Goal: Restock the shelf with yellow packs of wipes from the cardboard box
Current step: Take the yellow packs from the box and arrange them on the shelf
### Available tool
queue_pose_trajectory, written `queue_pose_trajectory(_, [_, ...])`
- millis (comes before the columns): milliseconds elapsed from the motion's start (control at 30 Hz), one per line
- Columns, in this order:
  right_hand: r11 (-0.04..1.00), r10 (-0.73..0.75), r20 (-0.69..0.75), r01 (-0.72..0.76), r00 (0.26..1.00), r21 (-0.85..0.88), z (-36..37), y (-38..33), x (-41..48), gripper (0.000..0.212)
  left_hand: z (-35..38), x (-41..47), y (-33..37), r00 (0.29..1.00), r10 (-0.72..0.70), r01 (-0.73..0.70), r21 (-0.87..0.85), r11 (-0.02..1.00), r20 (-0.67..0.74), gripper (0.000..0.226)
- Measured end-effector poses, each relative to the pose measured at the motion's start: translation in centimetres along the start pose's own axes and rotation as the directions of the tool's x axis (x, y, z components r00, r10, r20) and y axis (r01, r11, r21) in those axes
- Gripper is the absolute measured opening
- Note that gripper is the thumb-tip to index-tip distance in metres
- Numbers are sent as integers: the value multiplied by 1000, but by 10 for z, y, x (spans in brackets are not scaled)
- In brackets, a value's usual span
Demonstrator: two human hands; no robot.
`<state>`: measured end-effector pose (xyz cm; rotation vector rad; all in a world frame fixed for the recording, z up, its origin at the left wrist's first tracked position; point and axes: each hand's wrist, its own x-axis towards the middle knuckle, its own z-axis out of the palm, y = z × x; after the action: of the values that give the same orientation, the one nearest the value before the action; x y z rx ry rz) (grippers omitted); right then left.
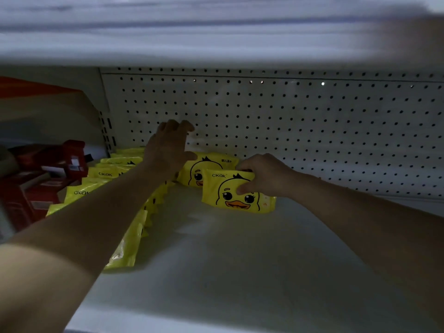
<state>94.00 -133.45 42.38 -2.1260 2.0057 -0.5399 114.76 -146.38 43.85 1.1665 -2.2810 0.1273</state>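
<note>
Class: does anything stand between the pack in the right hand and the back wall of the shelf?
Yes: a second yellow pack stands right behind the held pack, in front of the pegboard wall.

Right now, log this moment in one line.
stage: placing | right hand: grips front pack on shelf | left hand: open, over left row

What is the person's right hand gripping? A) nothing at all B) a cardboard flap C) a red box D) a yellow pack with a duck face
D: the right hand curls its fingers and thumb round the upper right corner of the yellow duck pack, which stands on the shelf.
</note>
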Motion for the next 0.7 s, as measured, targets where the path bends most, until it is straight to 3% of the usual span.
queue_pose_trajectory(67, [999,-24,-14,23,1000,-37,8,-11,13,24,-10,-7,-7,999,-33,33,-23,999,-5,68])
queue_pose_trajectory(300, [987,-73,-101,58,992,-148,35,-46,53,47,-35,-36,-26,996,-85,85,-13,996,-2,74])
queue_pose_trajectory(467, [956,-44,-206,-19,978,-294,48,-53,68,42,-45,-55,-31,992,-127,127,18,992,0,77])
queue_pose_trajectory(700, [896,-54,-317,-94,947,-434,50,-65,44,65,-54,-79,-20,993,-116,116,21,993,22,74])
